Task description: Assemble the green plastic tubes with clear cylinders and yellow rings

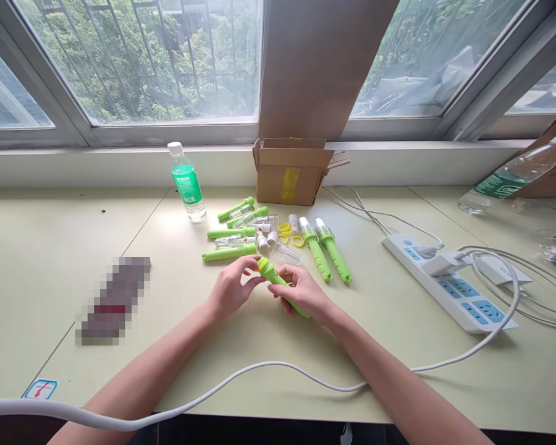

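Observation:
My right hand (303, 290) is wrapped round the shaft of a green plastic flashlight-like handle (271, 272), which slants toward me above the tabletop. A yellow ring (262, 264) sits at its upper end, where the fingers of my left hand (231, 289) close on it. Just beyond lie loose white caps (262, 240), clear plastic covers (286, 253) and several yellow rings (298, 241). More green handles (229, 252) lie in a rough stack to the left. Two green pieces with clear tips (323, 254) rest side by side on the right.
An open cardboard box (285, 176) and a water bottle (186, 185) stand near the window. At right are a power strip (449, 287) with cables and a tilted bottle (514, 176). A white cable (254, 369) crosses in front of me. A blurred-out object (115, 303) lies left.

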A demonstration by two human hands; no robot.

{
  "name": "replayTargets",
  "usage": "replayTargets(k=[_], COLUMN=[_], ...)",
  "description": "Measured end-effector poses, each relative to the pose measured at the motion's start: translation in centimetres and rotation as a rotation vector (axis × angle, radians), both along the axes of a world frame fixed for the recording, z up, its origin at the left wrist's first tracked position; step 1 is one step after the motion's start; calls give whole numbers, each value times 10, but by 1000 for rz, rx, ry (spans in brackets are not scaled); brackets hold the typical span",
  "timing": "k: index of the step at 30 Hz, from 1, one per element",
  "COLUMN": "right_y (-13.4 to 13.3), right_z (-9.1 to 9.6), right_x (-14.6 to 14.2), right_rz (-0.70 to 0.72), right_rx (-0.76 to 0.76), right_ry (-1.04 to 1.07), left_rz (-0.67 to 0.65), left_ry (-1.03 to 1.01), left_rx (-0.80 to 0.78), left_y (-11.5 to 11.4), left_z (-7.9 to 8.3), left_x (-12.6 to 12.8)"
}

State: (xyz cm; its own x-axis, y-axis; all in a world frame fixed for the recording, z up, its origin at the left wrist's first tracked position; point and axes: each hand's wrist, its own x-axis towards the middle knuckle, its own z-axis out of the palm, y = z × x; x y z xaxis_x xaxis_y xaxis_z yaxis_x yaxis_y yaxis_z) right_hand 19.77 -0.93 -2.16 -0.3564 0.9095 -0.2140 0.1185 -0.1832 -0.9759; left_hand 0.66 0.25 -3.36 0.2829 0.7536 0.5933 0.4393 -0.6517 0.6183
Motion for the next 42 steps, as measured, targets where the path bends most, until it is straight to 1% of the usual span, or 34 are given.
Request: replayTargets(k=[4, 10, 17, 23, 27, 30, 35, 42], right_y=[2, 2, 0, 0, -1, -1, -1, 2], right_z=[-1, 4, 4, 6, 8, 9, 7, 2], right_x=[1, 3, 3, 2, 4, 4, 3, 6], right_rz=[28, 156, 201, 186, 180, 156, 103, 87], right_rx=[20, 79, 91, 8, -27, -38, -38, -20], right_ry=[17, 7, 2, 61, 76, 77, 15, 73], left_rz=[14, -39, -29, -150, -188, -165, -97, -72], left_ry=[-11, -14, -13, -4, 0, -3, -5, -4], left_rx=[6, -31, -49, -118, -134, -122, -95, -34], left_y=[-2, 0, 0, 0, 0, 0, 2, 0], left_z=[2, 4, 4, 9, 8, 4, -3, 0], left_x=[0, -1, -4, -5, -5, -5, -3, -4])
